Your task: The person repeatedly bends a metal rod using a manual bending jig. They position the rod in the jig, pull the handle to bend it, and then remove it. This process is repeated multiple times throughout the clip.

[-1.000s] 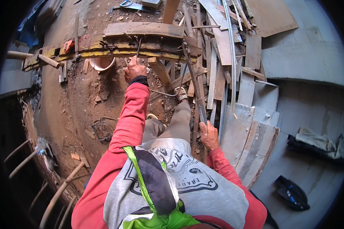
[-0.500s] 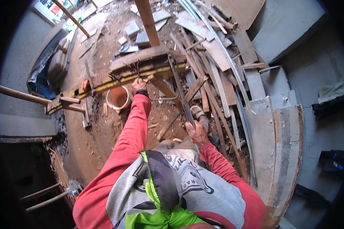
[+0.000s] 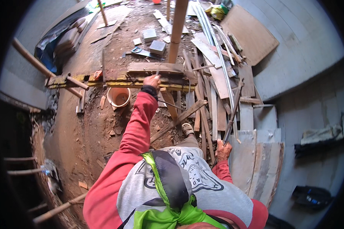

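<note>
My left hand [image 3: 152, 81] is closed around a thin bent metal rod [image 3: 169, 104] at the wooden bench beam [image 3: 116, 83], which has a yellow edge. Part of the rod runs below the beam towards the right; its grip section is covered by my fingers. Farther right and nearer my body, my right hand [image 3: 223, 150] grips the lower end of a long dark metal bar [image 3: 232, 114]. The bar points up and away, apart from the beam, over the scrap planks. Short boards [image 3: 155, 68] lie along the beam just beyond my left hand.
A bucket [image 3: 119, 97] stands below the beam, and an orange tool [image 3: 98, 74] sits on it. An upright post [image 3: 177, 32] rises behind. Loose planks [image 3: 216, 110] cover the ground to the right. Beyond the beam lie a handsaw [image 3: 143, 52] and grey blocks [image 3: 157, 47].
My right hand has swung the long bar right, away from the beam and the rod. My left hand keeps its grip on the rod at the beam. The view has shifted.
</note>
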The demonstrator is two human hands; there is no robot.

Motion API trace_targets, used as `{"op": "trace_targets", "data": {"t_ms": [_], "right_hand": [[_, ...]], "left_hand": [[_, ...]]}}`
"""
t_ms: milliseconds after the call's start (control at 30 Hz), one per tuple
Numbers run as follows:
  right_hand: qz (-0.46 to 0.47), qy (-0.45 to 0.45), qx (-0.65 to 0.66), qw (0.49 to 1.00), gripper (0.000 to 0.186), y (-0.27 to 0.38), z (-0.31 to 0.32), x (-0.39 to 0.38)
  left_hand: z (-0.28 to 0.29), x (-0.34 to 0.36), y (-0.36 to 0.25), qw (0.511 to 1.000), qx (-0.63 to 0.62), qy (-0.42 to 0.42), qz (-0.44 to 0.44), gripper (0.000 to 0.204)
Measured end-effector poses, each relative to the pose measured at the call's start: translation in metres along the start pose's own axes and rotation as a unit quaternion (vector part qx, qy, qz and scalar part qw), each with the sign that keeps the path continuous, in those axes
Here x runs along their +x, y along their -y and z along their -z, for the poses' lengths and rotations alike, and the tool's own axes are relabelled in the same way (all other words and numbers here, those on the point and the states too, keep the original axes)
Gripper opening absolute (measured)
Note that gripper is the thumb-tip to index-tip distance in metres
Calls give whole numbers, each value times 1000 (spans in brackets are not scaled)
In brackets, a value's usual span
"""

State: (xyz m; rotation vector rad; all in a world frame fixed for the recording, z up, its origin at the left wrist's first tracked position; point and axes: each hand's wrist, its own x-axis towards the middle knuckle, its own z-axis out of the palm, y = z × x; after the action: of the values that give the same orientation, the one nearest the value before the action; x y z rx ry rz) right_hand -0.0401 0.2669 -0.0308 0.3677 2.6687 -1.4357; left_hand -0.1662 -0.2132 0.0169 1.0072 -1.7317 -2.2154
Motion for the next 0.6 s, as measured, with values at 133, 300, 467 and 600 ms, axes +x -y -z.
{"op": "trace_targets", "data": {"t_ms": [133,300,467,600], "right_hand": [[165,-7,-101,981,45,-16,-10,69],[302,14,-195,933,36,59,4,133],[461,133,-230,847,29,144,-22,231],[567,197,-263,756,31,236,-100,266]], "left_hand": [[-28,-39,-95,931,254,177,-194,25],[-10,-136,-133,939,184,147,-249,25],[50,-207,-80,983,73,6,-169,28],[38,-244,-3,971,148,-128,-136,21]]}}
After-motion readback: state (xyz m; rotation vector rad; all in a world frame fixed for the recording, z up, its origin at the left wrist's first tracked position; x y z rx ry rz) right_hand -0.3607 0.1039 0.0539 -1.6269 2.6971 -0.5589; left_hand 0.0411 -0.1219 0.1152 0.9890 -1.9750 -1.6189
